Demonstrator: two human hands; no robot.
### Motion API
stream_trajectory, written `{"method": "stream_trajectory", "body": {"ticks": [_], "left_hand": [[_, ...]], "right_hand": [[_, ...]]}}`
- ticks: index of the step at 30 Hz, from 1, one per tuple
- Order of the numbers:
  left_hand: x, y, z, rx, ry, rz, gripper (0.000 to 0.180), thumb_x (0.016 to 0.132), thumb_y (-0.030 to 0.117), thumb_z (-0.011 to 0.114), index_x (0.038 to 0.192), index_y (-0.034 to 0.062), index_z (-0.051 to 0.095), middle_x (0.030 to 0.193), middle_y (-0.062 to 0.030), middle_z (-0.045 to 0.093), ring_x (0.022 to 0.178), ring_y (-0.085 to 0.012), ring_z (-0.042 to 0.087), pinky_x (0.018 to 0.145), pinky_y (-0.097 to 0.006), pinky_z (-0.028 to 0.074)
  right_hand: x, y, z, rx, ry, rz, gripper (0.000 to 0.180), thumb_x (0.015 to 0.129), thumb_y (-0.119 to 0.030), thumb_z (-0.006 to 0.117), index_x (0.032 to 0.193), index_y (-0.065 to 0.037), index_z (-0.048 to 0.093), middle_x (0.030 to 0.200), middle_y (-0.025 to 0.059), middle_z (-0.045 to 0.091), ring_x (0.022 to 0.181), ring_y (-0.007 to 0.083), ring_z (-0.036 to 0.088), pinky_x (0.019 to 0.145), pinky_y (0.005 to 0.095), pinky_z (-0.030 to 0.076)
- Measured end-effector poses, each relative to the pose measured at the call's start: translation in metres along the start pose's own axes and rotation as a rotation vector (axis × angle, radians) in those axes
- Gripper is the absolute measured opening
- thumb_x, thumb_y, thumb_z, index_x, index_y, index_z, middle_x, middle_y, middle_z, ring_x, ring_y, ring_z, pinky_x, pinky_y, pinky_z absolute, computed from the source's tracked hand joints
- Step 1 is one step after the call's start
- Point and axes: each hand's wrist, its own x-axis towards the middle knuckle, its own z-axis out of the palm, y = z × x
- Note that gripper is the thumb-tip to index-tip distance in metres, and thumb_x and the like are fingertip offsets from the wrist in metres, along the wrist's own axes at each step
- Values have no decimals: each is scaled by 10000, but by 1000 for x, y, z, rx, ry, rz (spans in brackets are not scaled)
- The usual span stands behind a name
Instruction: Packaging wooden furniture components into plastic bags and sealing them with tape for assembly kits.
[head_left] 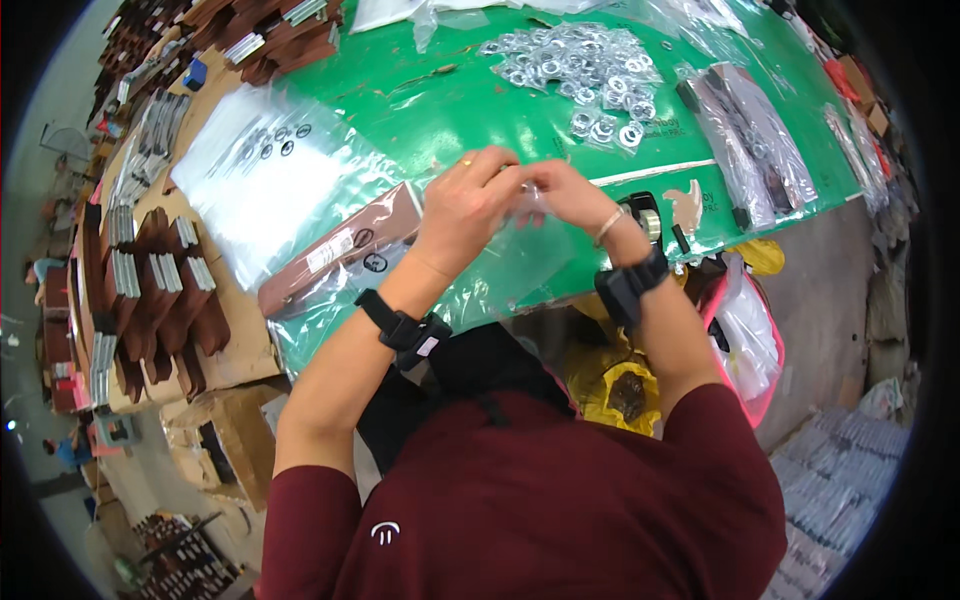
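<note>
My left hand (472, 205) is closed at the mouth of a clear plastic bag (510, 260), its fingers bent toward my other hand. Close beside it, my right hand (572, 195) pinches the same thin film, and the fingertips of both hands nearly meet. Inside the bag, to the left of my hands, lies a flat reddish-brown slat (350, 243) with a white label on it. Part of the slat's right end is hidden behind my left wrist.
A pile of small bagged metal rings (585, 70) covers the table's far side. Flat clear bags (265, 170) are stacked left. A tape dispenser (645, 218) and wrapped brown parts (750, 145) stand right. Brown pieces (165, 290) fill a left-hand surface; a pink-rimmed bin (750, 340) is below.
</note>
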Motion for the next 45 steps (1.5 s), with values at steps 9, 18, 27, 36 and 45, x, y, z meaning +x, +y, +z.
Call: {"method": "stream_trajectory", "body": {"ticks": [9, 18, 27, 36, 45], "left_hand": [[-2, 13, 12, -40, 92, 27, 183, 746, 96, 662, 929, 112, 676, 956, -27, 647, 818, -223, 665, 675, -346, 542], [-25, 36, -7, -187, 62, 38, 401, 753, 58, 704, 1147, 119, 665, 1208, -79, 638, 948, -257, 677, 785, -373, 556], [-114, -19, -75, 106, -24, -118, 195, 795, 72, 704, 986, 110, 682, 978, -23, 642, 927, -226, 623, 814, -367, 494], [-142, -21, -31, 23, -277, -13, 306, 832, 107, 629, 1134, 99, 672, 1018, -21, 592, 926, -191, 581, 859, -325, 485], [-146, -21, -33, -52, -225, 31, 271, 802, 99, 714, 1071, 101, 692, 1064, -26, 658, 967, -205, 648, 798, -318, 555]], "right_hand": [[63, 62, 8, -471, -720, -323, 364, 875, -160, 715, 1202, -18, 644, 1073, 129, 722, 884, 213, 722, 762, 325, 581], [38, 23, 22, 18, -572, 64, 452, 911, -213, 695, 1301, -8, 593, 1192, 155, 683, 1006, 227, 703, 864, 327, 567], [4, 24, -22, 497, -151, 272, 622, 1026, -371, 530, 1462, 50, 394, 1346, 249, 574, 1191, 287, 627, 1011, 370, 519], [1, 21, 16, -445, 253, 254, 637, 860, -132, 758, 1409, -42, 450, 998, 129, 679, 812, 187, 673, 659, 338, 538], [40, -17, 110, -1258, -18, -729, 1036, 612, -179, 875, 1511, -101, 367, 1448, 174, 469, 1325, 355, 467, 1133, 454, 364]]}}
